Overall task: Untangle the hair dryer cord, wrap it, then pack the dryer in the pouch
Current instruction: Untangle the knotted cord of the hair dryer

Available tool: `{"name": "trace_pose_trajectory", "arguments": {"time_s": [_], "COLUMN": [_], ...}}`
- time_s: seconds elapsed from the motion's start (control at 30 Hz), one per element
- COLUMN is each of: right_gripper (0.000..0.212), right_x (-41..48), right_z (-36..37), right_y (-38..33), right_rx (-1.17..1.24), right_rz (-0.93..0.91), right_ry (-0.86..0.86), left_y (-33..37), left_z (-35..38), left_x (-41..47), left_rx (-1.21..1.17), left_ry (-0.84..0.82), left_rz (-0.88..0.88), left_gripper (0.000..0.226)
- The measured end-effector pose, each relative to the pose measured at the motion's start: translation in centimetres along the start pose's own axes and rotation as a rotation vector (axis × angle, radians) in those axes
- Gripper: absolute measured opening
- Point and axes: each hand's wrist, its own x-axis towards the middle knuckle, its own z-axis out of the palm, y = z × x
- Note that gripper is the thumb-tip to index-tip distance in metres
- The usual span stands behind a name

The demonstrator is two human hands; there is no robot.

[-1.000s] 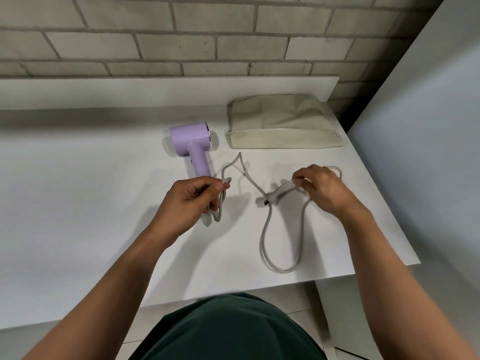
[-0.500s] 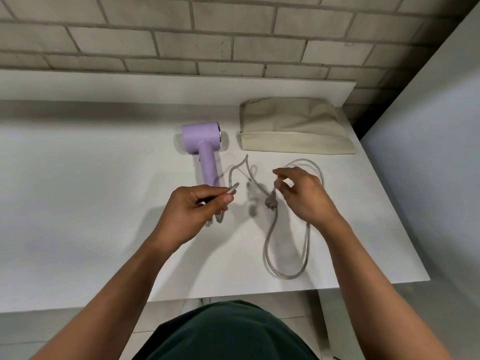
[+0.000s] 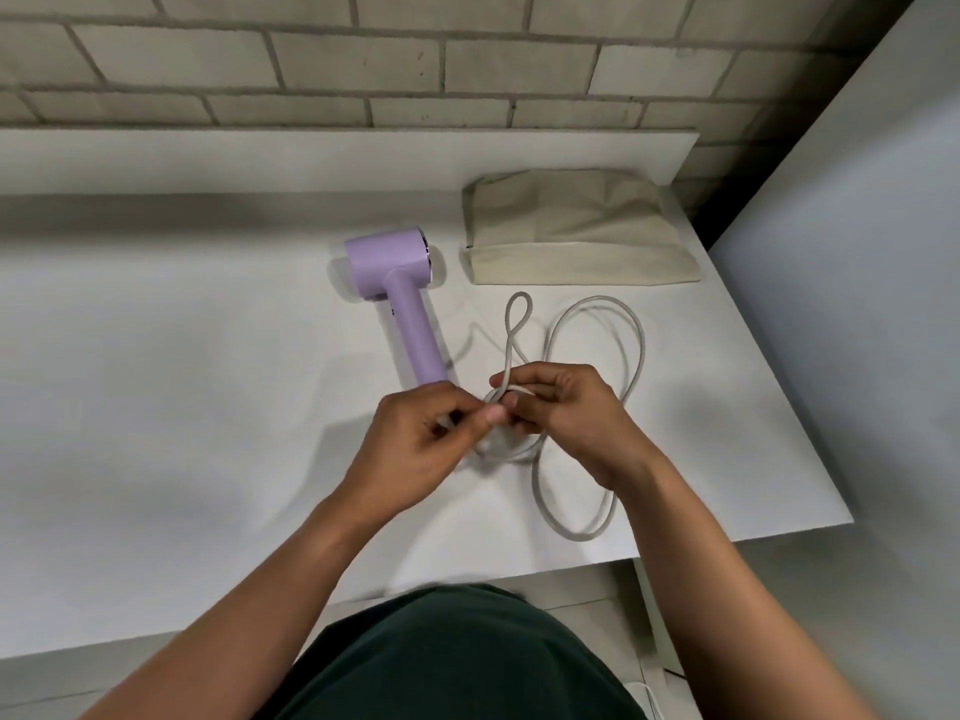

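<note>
Both hands are close together over the desk (image 3: 182, 381), working one spot of the grey cord (image 3: 640, 350). The left hand (image 3: 415, 439) pinches the cord between thumb and fingertips. The right hand (image 3: 566, 407), knuckle to knuckle with it, curls its fingers round a strand where the cord crosses itself. A tangle sits right between them. A small loop (image 3: 519, 310) pokes up just beyond the right hand, and a large slack loop runs round the far side of that hand and back under its wrist. The plug is hidden, so I cannot tell which hand has it.

The lilac hair dryer (image 3: 400, 283) lies flat just beyond the left hand, handle pointing back at it. The beige pouch (image 3: 571, 226) lies well beyond the right hand, untouched.

This looks like the untangling step, early in the job: nothing wrapped, nothing packed. The next move likely calls for feeding the free end back through that crossing and drawing the hands apart gently, because a hard pull could cinch the knot.
</note>
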Motion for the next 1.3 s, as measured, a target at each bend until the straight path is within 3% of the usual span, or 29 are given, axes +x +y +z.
{"name": "trace_pose_trajectory", "arguments": {"time_s": [0.07, 0.17, 0.23, 0.33, 0.47, 0.57, 0.63, 0.77, 0.9, 1.03, 1.1, 1.23, 1.3], "right_gripper": [0.019, 0.017, 0.017, 0.014, 0.055, 0.077, 0.067, 0.044, 0.016, 0.011, 0.013, 0.043, 0.041], "right_x": [-0.2, -0.4, -0.5, -0.6, -0.7, -0.6, -0.1, 0.7, 0.7, 0.7, 0.5, -0.2, 0.0], "right_z": [-0.1, -0.1, 0.0, -0.2, -1.4, -3.1, -3.8, -4.7, -5.3, -4.3, -3.6, -3.1, -2.8], "right_y": [0.4, 0.8, 0.8, 0.4, -0.4, -1.6, -2.1, -2.3, -1.6, -0.7, -0.6, -0.7, -0.8], "right_rx": [0.035, 0.094, 0.117, 0.017, -0.456, -0.794, -1.043, -1.332, -1.342, -1.314, -1.276, -1.229, -1.22], "right_rz": [0.006, 0.003, -0.008, -0.019, -0.208, -0.499, -0.569, -0.563, -0.725, -0.782, -0.76, -0.658, -0.619], "right_ry": [0.016, 0.016, 0.01, 0.038, 0.312, 0.152, -0.012, -0.106, -0.021, 0.026, 0.045, 0.046, 0.013], "left_y": [-1.2, -2.3, -2.1, -1.5, -1.4, -1.1, -0.8, -0.6, -0.7, -0.1, 0.5, 1.3, 1.6], "left_z": [-0.3, -1.1, -1.0, -0.8, -0.7, -1.1, -1.4, -1.5, -1.4, -1.6, -1.9, -3.1, -3.7], "left_x": [0.7, 1.9, 2.4, 2.9, 3.2, 3.2, 3.2, 3.0, 2.7, 3.0, 3.3, 3.9, 4.2], "left_rx": [0.006, 0.008, -0.023, -0.029, 0.062, 0.184, 0.296, 0.381, 0.328, 0.308, 0.268, 0.08, -0.05], "left_ry": [0.074, -0.162, -0.321, -0.344, -0.32, -0.374, -0.422, -0.348, -0.19, -0.148, -0.188, -0.27, -0.291], "left_rz": [-0.108, -0.242, -0.233, -0.194, -0.156, -0.105, -0.044, 0.008, -0.023, -0.119, -0.166, -0.287, -0.334], "left_gripper": [0.005, 0.031, 0.028, 0.023, 0.028, 0.025, 0.022, 0.01, 0.011, 0.019, 0.02, 0.015, 0.011]}}
